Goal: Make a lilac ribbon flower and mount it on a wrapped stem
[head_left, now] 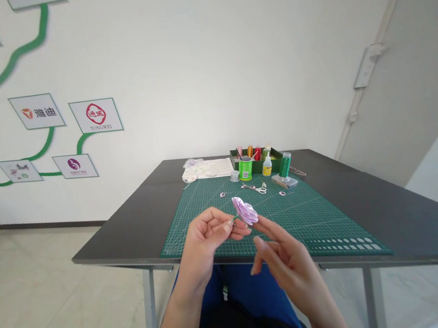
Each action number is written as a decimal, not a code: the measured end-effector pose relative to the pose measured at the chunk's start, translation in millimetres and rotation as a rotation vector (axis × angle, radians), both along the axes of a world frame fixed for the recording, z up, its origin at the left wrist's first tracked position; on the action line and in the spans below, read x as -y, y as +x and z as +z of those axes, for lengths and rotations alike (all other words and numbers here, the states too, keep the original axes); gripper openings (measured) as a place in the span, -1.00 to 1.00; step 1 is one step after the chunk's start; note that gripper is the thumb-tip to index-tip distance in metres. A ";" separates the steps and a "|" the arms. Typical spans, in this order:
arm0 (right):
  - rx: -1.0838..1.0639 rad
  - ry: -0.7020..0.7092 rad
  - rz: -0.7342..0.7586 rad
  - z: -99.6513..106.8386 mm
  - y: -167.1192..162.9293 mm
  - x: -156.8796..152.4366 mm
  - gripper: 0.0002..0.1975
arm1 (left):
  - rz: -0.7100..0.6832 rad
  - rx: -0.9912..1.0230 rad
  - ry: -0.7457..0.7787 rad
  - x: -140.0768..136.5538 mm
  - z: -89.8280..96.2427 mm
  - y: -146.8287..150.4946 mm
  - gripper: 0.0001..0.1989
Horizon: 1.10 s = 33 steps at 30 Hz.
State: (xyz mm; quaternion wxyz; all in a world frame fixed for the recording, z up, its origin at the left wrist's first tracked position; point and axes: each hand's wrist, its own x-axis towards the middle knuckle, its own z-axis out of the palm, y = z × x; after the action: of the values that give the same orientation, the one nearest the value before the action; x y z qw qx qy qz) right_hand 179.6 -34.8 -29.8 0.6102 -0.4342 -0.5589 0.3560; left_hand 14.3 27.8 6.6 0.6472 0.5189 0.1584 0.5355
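Observation:
A light purple artificial flower (245, 211) with layered petals is held above the near part of a green cutting mat (197, 216). My left hand (212, 233) pinches its thin green stem between thumb and fingers, the bloom tilting to the right. My right hand (282, 253) is just right of and below the bloom, its fingers apart and partly curled. One right fingertip is at the petals' lower edge; whether it touches them I cannot tell. Beyond the hands, white-handled scissors (261, 189) lie on the mat, with small purple-and-white petal pieces (222, 194) around them.
Toward the back stand a bright green can (246, 168), a yellow glue bottle (267, 165), a green spool (285, 165) and a dark green box (257, 167) of thread spools. White sheets (215, 168) lie at the back left. The black table (130, 225) meets a white wall.

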 end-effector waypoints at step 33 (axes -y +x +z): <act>0.484 0.151 0.388 135.2 36.0 -54.8 -0.67 | 0.246 -0.528 0.387 9.7 -1.1 -9.5 -0.82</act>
State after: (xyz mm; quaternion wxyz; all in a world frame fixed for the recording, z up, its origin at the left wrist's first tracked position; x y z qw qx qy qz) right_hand 215.6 19.9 105.4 0.4107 -0.3450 -0.7852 0.3095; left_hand 4.7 18.1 5.5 0.4042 0.7295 0.2774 0.4770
